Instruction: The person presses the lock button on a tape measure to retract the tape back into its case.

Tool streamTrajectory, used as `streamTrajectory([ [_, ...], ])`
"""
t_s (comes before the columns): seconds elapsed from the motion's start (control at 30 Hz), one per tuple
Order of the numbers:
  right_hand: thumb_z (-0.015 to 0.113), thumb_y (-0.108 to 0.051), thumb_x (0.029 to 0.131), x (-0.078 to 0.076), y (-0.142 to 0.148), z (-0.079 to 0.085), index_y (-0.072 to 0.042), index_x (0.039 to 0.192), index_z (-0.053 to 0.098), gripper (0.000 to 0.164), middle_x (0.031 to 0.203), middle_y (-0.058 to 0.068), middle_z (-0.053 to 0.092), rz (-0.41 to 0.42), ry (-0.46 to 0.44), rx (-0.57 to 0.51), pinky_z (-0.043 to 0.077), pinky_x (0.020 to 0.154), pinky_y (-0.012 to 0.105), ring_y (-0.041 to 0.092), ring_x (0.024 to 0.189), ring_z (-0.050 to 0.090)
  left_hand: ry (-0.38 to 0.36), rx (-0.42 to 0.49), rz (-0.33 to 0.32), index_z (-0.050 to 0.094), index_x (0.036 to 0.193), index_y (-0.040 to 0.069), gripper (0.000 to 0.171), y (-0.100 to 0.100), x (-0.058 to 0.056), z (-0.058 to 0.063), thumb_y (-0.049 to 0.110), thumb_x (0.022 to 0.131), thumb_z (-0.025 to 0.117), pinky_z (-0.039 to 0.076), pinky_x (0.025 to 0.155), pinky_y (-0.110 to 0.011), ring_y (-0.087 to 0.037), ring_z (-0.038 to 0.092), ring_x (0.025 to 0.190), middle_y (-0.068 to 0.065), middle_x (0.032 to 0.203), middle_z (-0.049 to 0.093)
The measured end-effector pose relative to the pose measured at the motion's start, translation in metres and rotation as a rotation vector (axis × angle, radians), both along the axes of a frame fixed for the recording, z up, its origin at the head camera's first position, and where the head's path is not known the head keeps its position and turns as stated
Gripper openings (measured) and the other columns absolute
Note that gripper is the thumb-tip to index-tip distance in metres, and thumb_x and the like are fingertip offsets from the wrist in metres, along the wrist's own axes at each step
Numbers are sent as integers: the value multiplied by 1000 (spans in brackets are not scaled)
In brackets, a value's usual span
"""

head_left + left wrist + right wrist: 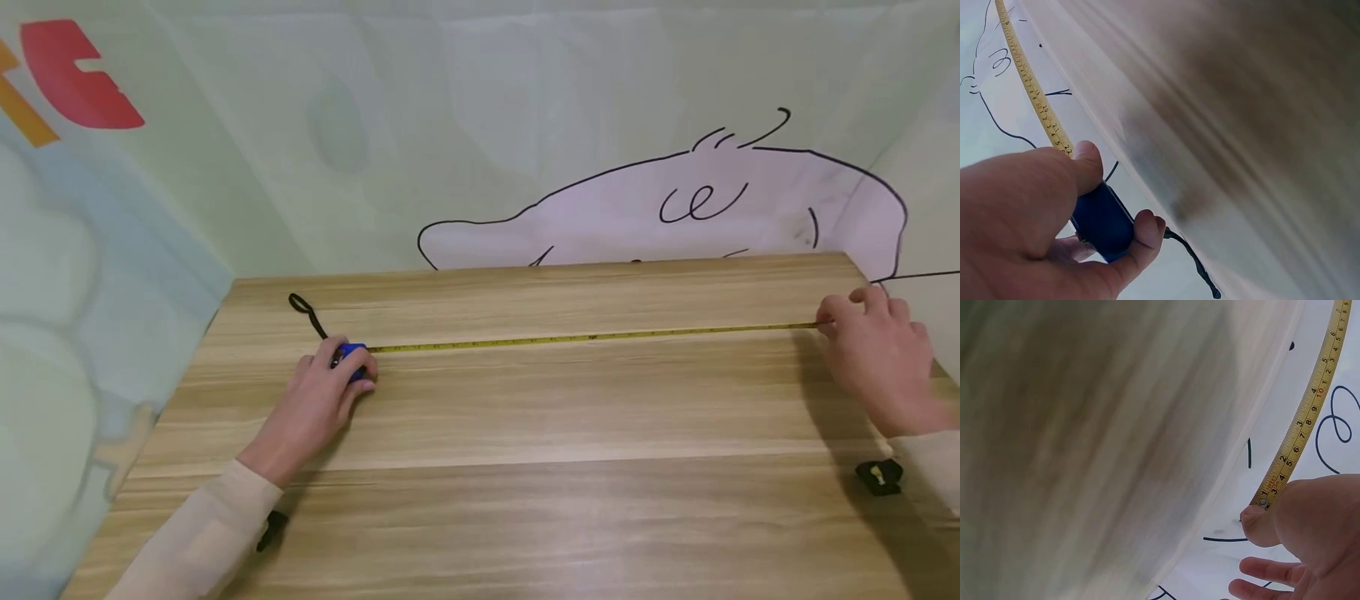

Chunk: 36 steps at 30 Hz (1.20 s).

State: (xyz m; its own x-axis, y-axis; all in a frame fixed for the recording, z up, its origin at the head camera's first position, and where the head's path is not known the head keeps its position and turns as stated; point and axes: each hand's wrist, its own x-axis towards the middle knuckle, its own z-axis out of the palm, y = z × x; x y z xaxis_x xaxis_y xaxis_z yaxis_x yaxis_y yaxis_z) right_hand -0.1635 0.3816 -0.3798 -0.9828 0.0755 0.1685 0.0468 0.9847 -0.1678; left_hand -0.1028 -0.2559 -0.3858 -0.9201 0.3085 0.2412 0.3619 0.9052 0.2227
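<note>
A blue tape measure (350, 363) is gripped by my left hand (322, 390) toward the left of the wooden table. In the left wrist view, my thumb and fingers wrap round its blue case (1104, 222). From the case a yellow tape blade (525, 340) stretches across to the right, nearly straight. Its end is pinched by my right hand (881, 354) near the table's right edge. The right wrist view shows the thumb on the metal tip, beside the low numbers of the blade (1300, 419). A black wrist strap (306, 310) trails from the case.
The wood-grain table (525, 517) fills the lower view. Behind it hangs a pale printed backdrop (480, 125) with a line-drawn animal. A small black object (880, 477) shows by the right sleeve, and a dark piece (272, 531) by the left sleeve.
</note>
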Motion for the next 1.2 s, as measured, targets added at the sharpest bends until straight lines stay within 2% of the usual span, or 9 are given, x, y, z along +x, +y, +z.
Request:
streamTrajectory([
  [0.27, 57, -7, 106, 0, -3, -3, -2, 111, 59, 7, 138, 36, 37, 30, 16, -9, 33, 89, 79, 63, 125, 33, -13, 11, 4, 61, 103, 15, 10, -2, 0, 0, 14, 102, 72, 49, 97, -67, -51, 61, 115, -31, 131, 55],
  [0.5, 57, -6, 106, -1, -7, -4, -2, 110, 60, 7, 137, 37, 37, 37, 22, -24, 31, 90, 78, 62, 127, 33, -1, 6, -40, 61, 100, 16, 13, 2, -2, -3, 14, 99, 74, 50, 96, -65, -51, 61, 116, -32, 131, 55],
  [0.67, 56, -6, 105, 1, -7, -2, -2, 111, 59, 8, 139, 37, 36, 26, 16, -20, 32, 90, 78, 63, 127, 33, -11, 37, -27, 61, 100, 16, 13, 1, -3, -3, 12, 99, 74, 48, 98, -66, -53, 58, 120, -31, 133, 54],
  [0.87, 57, -7, 106, 0, -6, 1, -2, 112, 60, 8, 139, 36, 36, 18, 1, -25, 32, 89, 79, 64, 125, 34, 5, 34, -11, 63, 102, 18, 12, 1, -4, -1, 13, 100, 74, 51, 93, -69, -56, 58, 117, -31, 136, 52],
  [0.97, 57, -7, 106, -1, -5, 2, -2, 113, 59, 8, 141, 36, 35, 8, -18, -23, 31, 92, 79, 64, 126, 33, 24, 31, -14, 62, 112, 16, 16, 2, -3, -2, 12, 101, 72, 52, 89, -68, -57, 60, 109, -31, 135, 52],
  [1.07, 56, -6, 105, -1, -4, 3, -2, 112, 60, 8, 141, 36, 34, 2, -29, -25, 30, 93, 79, 64, 127, 32, 22, 27, -16, 54, 134, 11, 36, 3, -3, -2, 12, 102, 70, 53, 89, -65, -54, 61, 107, -31, 133, 52],
  [1.2, 56, -6, 105, 0, -4, 2, -3, 110, 60, 7, 141, 36, 34, 4, -36, -27, 30, 92, 79, 64, 127, 32, -29, 37, 8, 33, 157, 3, 63, 3, -3, -1, 12, 104, 68, 52, 94, -64, -51, 59, 112, -31, 136, 50],
])
